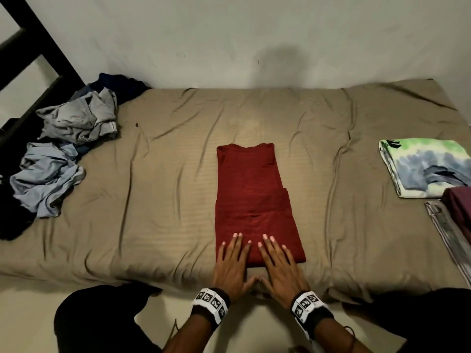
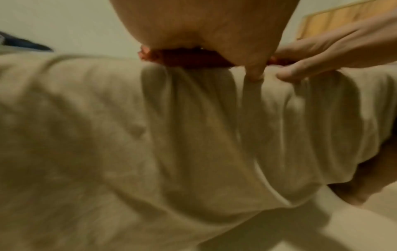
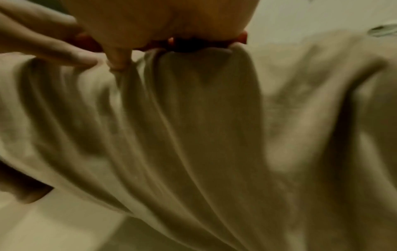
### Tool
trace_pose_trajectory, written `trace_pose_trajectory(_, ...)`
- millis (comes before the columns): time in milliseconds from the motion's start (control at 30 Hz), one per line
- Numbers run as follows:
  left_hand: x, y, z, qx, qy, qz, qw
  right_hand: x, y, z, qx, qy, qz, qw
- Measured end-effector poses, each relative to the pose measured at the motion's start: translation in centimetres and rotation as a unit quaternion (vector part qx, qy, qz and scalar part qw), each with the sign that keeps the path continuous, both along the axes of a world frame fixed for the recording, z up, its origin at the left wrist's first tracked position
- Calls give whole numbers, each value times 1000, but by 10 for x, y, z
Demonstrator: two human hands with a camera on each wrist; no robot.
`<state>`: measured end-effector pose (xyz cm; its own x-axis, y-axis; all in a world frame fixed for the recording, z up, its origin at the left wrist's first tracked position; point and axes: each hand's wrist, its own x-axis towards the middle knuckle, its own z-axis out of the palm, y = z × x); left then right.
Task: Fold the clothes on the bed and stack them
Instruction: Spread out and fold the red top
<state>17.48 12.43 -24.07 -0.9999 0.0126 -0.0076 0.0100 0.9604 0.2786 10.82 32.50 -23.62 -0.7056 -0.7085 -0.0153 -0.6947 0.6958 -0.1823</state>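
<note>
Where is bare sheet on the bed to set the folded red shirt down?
Bare sheet lies between the red shirt and the tie-dye stack, also between it and the crumpled pile. Both side edges are crowded. Both hands press the shirt's near end.

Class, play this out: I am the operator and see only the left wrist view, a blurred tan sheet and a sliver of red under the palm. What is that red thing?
Observer: A dark red shirt folded into a long strip, lying mid-bed on the tan bedsheet.
Operator: Is the right hand gripping it?
Observer: No; like the left hand, it lies flat on the near end, fingers straight.
Operator: Any stack yet?
Observer: A folded green, blue and white tie-dye shirt lies at the bed's right edge.
Operator: Anything unfolded?
Observer: A crumpled pile of grey and blue clothes at the left.
</note>
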Motion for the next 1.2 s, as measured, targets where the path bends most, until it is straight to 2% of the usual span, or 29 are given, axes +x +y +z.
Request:
trace_pose_trajectory(100, 7, -14, -14, -4, -26, 9, 1000, -15, 22, -14, 18, -32, -47, 998)
trace_pose_trajectory(200, 13, -35, -18, 91, -14, 22, 996, -35, 51, -14, 11, -62, -116, 991)
trace_pose_trajectory(267, 16, -43, -19, 142, 0, 46, 989, -45, 61, -11, 9, -77, -116, 990)
trace_pose_trajectory(400, 10, -50, -22, 182, 35, 85, 979, -57, 62, 5, 16, -89, -86, 992)
trace_pose_trajectory(533, 3, -54, 9, 232, 105, 105, 961, -70, 58, 23, -113, -106, -164, 974)
trace_pose_trajectory(600, 0, -53, 38, 267, 141, 110, 947, -78, 62, 39, -211, -133, -147, 957)
trace_pose_trajectory(700, 4, -55, 80, 284, 183, 128, 932, -82, 71, 86, -331, -193, -110, 917)
trace_pose_trajectory(767, 14, -54, 109, 308, 196, 142, 920, -81, 72, 121, -366, -283, -119, 879)
trace_pose_trajectory(833, 20, -49, 138, 375, 201, 160, 891, -82, 72, 146, -398, -403, -111, 816)
trace_pose_trajectory(900, 17, -47, 154, 451, 191, 183, 852, -90, 65, 158, -430, -455, -117, 771)
trace_pose_trajectory(967, 2, -51, 145, 503, 159, 215, 822, -107, 48, 152, -432, -483, -144, 748)
trace_pose_trajectory(1067, -30, -65, 95, 561, 100, 285, 771, -128, 19, 112, -419, -504, -228, 721)
trace_pose_trajectory(1167, -59, -81, 40, 559, 13, 354, 749, -135, -2, 52, -422, -536, -337, 649)
trace_pose_trajectory(1200, -65, -87, 24, 554, -25, 373, 744, -136, -5, 40, -418, -543, -360, 634)
